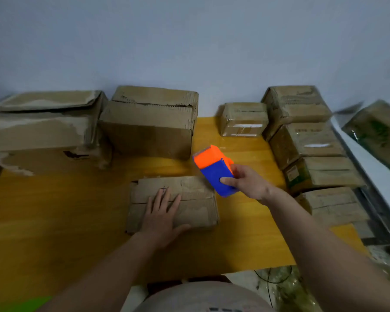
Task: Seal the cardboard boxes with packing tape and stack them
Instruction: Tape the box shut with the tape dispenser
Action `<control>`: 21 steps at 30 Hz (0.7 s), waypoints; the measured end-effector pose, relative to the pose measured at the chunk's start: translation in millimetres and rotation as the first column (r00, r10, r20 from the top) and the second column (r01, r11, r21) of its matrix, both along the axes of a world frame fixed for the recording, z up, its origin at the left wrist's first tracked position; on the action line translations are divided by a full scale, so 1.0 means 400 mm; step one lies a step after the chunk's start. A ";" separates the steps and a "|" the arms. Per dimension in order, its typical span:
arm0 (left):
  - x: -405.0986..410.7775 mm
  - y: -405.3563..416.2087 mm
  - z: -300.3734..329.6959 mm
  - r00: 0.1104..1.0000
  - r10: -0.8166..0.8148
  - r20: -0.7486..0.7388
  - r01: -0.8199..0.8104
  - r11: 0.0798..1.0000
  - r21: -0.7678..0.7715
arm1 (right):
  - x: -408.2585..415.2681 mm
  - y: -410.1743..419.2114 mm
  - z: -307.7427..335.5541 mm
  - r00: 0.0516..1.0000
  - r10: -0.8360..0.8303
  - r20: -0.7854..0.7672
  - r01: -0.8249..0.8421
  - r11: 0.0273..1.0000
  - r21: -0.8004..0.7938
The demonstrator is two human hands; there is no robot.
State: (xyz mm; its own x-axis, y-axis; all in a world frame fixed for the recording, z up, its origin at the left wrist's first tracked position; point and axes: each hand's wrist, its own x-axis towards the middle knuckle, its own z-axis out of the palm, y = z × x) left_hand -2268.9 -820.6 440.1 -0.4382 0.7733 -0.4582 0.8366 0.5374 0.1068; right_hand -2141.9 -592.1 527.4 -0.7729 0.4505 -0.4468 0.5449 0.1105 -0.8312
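A flat worn cardboard box point(194, 199) lies in the middle of the yellow table point(54, 210), its top flaps closed along a seam. My left hand point(161, 217) rests flat on the box's left half, fingers spread. My right hand point(249, 180) grips a blue and orange tape dispenser point(214, 170), held above the box's far right corner with the orange end pointing away from me.
Two large battered boxes point(149, 122) point(43, 131) stand at the back left. A small taped box point(243, 119) sits at the back right. Several boxes point(306, 140) are stacked along the right edge. A cable lies on the floor beyond the table's near right corner.
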 end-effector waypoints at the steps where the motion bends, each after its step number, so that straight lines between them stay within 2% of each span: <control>1: -0.003 -0.004 0.004 1.000 0.018 0.011 -0.018 0.999 0.031 | -0.006 0.000 0.020 0.998 0.052 -0.019 -0.053 0.996 -0.076; 4: -0.007 -0.014 0.020 0.995 0.091 0.046 -0.095 0.990 0.104 | -0.035 -0.015 0.060 0.977 0.212 -0.016 -0.211 0.957 -0.199; 7: -0.030 -0.016 0.031 0.970 0.200 0.141 -0.226 0.953 0.203 | -0.061 -0.033 0.044 0.960 0.279 0.027 -0.269 0.944 -0.190; 8: -0.045 -0.011 0.038 0.943 0.265 0.199 -0.312 0.914 0.261 | -0.068 -0.038 0.037 0.954 0.296 0.053 -0.282 0.942 -0.182; 9: -0.063 -0.003 0.052 0.887 0.352 0.297 -0.441 0.835 0.329 | -0.074 -0.043 0.033 0.944 0.320 0.076 -0.303 0.936 -0.178; 10: -0.082 0.008 0.080 0.781 0.441 0.442 -0.605 0.712 0.358 | -0.079 -0.047 0.032 0.933 0.348 0.092 -0.328 0.927 -0.182; 11: -0.101 0.020 0.117 0.620 0.497 0.607 -0.761 0.568 0.313 | -0.083 -0.050 0.031 0.922 0.374 0.104 -0.351 0.917 -0.188; 12: -0.119 0.031 0.155 0.445 0.487 0.752 -0.863 0.457 0.215 | -0.087 -0.051 0.032 0.913 0.392 0.113 -0.367 0.910 -0.193; 13: -0.136 0.038 0.188 0.301 0.440 0.846 -0.908 0.404 0.113 | -0.090 -0.052 0.034 0.906 0.407 0.119 -0.380 0.904 -0.196; 14: -0.148 0.041 0.217 0.210 0.390 0.896 -0.915 0.402 0.039 | -0.094 -0.053 0.035 0.900 0.418 0.123 -0.391 0.899 -0.199; 15: -0.155 0.040 0.243 0.166 0.350 0.922 -0.904 0.427 0.000 | -0.098 -0.054 0.039 0.896 0.426 0.124 -0.398 0.895 -0.202; 18: -0.165 0.029 0.272 0.178 0.316 0.932 -0.867 0.498 -0.004 | -0.109 -0.056 0.049 0.892 0.430 0.141 -0.395 0.891 -0.224; 21: -0.170 0.020 0.267 0.153 0.286 0.946 -0.862 0.507 -0.014 | -0.116 -0.060 0.057 0.881 0.449 0.151 -0.407 0.881 -0.242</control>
State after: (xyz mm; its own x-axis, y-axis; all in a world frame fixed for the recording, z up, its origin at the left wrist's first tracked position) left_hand -2336.9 -812.7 546.9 -0.5115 0.6393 -0.5742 -0.3871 0.4251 0.8182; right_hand -2188.2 -616.0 550.2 -0.7563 -0.0180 -0.6540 0.6357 0.2160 -0.7411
